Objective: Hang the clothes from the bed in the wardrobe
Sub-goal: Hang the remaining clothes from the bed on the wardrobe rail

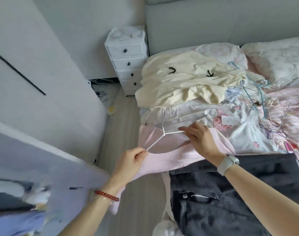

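A pale pink top (pixel 164 157) lies at the near left corner of the bed (pixel 247 126) and hangs over its edge. A white wire hanger (pixel 159 126) rests on the top, hook pointing away from me. My left hand (pixel 130 160) pinches the hanger's left arm together with the pink fabric. My right hand (pixel 201 138) holds the hanger's right arm at the top's neckline, fingers bent over it. A cream garment with black bows (pixel 187 79) is heaped further back. Dark grey jeans (pixel 230 193) lie spread nearest to me.
A white wardrobe door (pixel 43 82) stands at the left, with a light purple panel (pixel 51 176) below it. A narrow white drawer unit (pixel 128 60) sits beside the headboard. Wood floor (pixel 121 120) runs between wardrobe and bed. A pillow (pixel 278 60) lies at the back right.
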{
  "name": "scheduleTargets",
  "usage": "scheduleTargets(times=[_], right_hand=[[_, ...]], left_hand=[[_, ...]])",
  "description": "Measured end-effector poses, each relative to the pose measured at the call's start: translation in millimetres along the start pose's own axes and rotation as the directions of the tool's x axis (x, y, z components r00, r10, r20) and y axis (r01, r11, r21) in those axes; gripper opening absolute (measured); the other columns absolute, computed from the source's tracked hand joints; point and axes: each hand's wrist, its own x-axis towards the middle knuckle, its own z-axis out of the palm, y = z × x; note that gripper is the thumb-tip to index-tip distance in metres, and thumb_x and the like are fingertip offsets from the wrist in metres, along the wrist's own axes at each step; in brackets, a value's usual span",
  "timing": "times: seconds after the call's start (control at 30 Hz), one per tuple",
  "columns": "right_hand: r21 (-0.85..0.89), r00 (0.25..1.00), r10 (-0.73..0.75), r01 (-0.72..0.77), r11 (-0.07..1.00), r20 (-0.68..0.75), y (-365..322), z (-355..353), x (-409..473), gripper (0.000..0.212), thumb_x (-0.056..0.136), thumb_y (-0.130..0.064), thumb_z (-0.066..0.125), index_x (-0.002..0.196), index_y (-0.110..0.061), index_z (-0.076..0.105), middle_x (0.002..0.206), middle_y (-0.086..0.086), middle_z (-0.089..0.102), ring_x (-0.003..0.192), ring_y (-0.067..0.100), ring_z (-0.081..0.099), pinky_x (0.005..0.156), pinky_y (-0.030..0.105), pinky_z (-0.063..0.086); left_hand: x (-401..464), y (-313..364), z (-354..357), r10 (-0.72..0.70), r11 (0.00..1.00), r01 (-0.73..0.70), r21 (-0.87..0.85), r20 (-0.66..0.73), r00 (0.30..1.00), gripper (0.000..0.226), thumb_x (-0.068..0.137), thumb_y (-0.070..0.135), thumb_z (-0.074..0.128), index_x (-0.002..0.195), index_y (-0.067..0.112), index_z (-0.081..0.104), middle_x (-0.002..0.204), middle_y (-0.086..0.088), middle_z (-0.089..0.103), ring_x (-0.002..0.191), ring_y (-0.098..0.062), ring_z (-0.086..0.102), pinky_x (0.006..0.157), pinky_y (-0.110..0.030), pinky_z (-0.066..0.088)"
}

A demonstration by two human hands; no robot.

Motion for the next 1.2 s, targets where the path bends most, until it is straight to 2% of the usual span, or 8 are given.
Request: scheduleTargets(times=[0.17,0.33,0.47,0.63,0.73,0.93,1.03,1.2], right_hand=[[0.007,0.986,-0.123,0.123,0.992,0.112,-78,20,-26,0.021,0.084,-0.008,0.060,0.102,-0.011,0.071,0.074,0.010,0.057,0.066,0.030,0.058,0.069,0.042,0.042],[0.042,0.899,-0.371,0.372,0.927,0.233,-170,45,-32,0.035,0.090,-0.026,0.048,0.117,-0.009,0.062,0.081,0.006,0.064,0.076,0.026,0.061,0.076,0.040,0.047],[0.034,0.818,-0.492,0.506,0.862,0.299,-228,84,-30,0.038,0.093,-0.030,0.039,0.109,-0.007,0.064,0.086,0.009,0.066,0.084,0.030,0.063,0.077,0.040,0.047],[0.185,0.613,-0.623,0.624,0.759,0.487,-297,149,-43,0.020,0.094,-0.018,0.048,0.103,-0.007,0.062,0.093,0.009,0.060,0.088,0.029,0.060,0.072,0.025,0.043],[0.331,0.460,-0.715,0.664,0.670,0.526,-351,179,-62,0.017,0.093,-0.013,0.048,0.099,-0.002,0.060,0.094,0.011,0.057,0.085,0.029,0.059,0.078,0.030,0.046],[0.503,0.220,-0.910,0.775,0.381,0.350,-475,211,-97,0.018,0.091,-0.014,0.050,0.095,-0.002,0.063,0.079,0.011,0.067,0.066,0.031,0.062,0.057,0.033,0.050],[0.551,0.264,-0.937,0.759,0.347,0.227,-529,227,-113,0.025,0.090,-0.019,0.046,0.094,-0.001,0.064,0.066,0.014,0.066,0.053,0.036,0.059,0.051,0.032,0.045],[0.628,0.453,-0.862,0.607,0.487,0.230,-604,265,-122,0.023,0.096,-0.018,0.044,0.095,-0.002,0.060,0.078,0.018,0.066,0.072,0.039,0.058,0.063,0.038,0.039]], left_hand=[[-85,-39,-41,-0.036,0.994,0.024,-0.108,-0.109,0.993,0.017,0.089,0.008,0.057,0.073,0.007,0.062,0.046,0.019,0.048,0.050,0.007,0.044,0.053,-0.010,0.032],[-168,-89,-102,-0.152,0.980,0.094,-0.177,-0.345,0.926,0.021,0.088,0.001,0.057,0.071,0.013,0.058,0.053,0.010,0.042,0.050,0.000,0.037,0.051,-0.014,0.031],[-239,-130,-163,-0.183,0.981,0.187,-0.047,-0.522,0.833,0.012,0.084,-0.004,0.060,0.077,0.004,0.066,0.057,0.009,0.058,0.056,0.010,0.049,0.057,-0.005,0.035],[-323,-180,-209,-0.314,0.893,0.449,-0.015,-0.735,0.600,0.027,0.083,0.025,0.056,0.090,0.004,0.071,0.084,-0.016,0.071,0.078,-0.030,0.063,0.075,-0.033,0.042],[-372,-200,-227,-0.347,0.855,0.512,-0.081,-0.823,0.449,0.020,0.086,0.016,0.057,0.088,0.000,0.068,0.088,-0.019,0.069,0.083,-0.035,0.063,0.076,-0.030,0.039],[-458,-219,-278,-0.298,0.729,0.659,-0.184,-0.952,0.065,0.033,0.084,0.021,0.044,0.089,-0.001,0.068,0.097,-0.022,0.067,0.090,-0.042,0.058,0.089,-0.048,0.039],[-485,-226,-310,-0.264,0.678,0.698,-0.231,-0.962,-0.062,0.023,0.091,0.017,0.051,0.101,0.004,0.067,0.107,-0.019,0.065,0.100,-0.040,0.056,0.092,-0.043,0.037],[-492,-224,-347,-0.224,0.651,0.697,-0.300,-0.954,-0.201,0.040,0.090,0.017,0.056,0.129,0.009,0.050,0.133,-0.016,0.044,0.123,-0.037,0.037,0.102,-0.045,0.029]])
